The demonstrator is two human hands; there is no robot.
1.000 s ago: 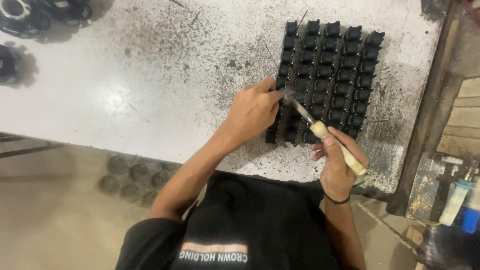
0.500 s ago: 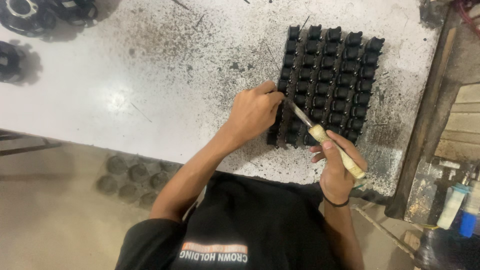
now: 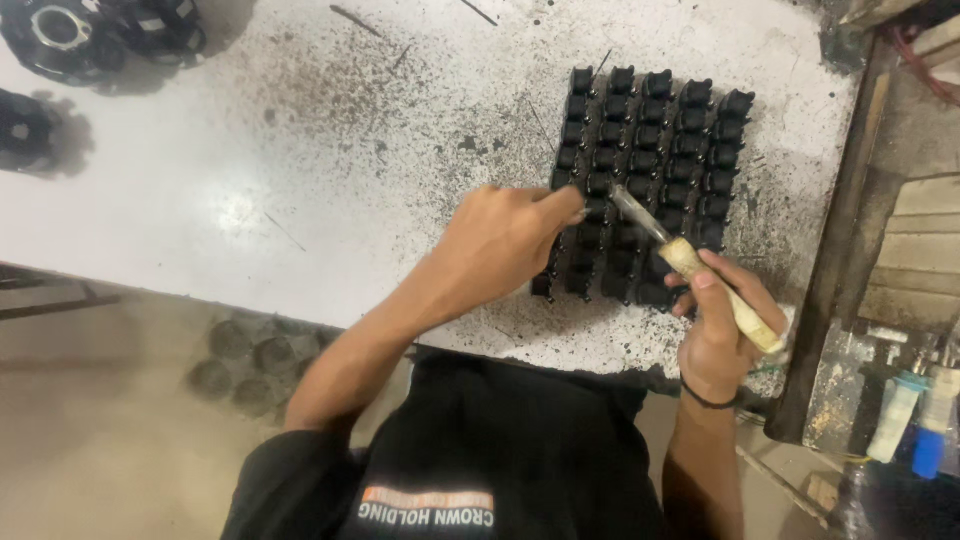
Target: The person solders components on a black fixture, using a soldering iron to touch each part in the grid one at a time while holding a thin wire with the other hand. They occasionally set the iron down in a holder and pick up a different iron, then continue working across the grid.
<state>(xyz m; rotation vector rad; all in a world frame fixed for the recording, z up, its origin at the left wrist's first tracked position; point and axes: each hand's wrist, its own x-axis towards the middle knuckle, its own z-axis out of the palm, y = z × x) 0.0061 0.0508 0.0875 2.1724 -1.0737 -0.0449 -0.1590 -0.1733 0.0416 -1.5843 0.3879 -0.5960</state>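
Observation:
A block of several small black moulded parts lies in rows on the stained white table. My left hand rests at the block's left edge, fingertips pinching one part in the lower rows. My right hand grips the pale wooden handle of a thin metal tool. Its blade slants up and left, and the tip sits among the parts close to my left fingertips.
Round black parts lie at the table's far left corner, another below them. A dark wooden rail borders the table's right side. Small bottles stand low on the right. Dark round items sit on the floor.
My hands and the tool stay at the same spot on the block, with only slight shifts. The view has drifted a little.

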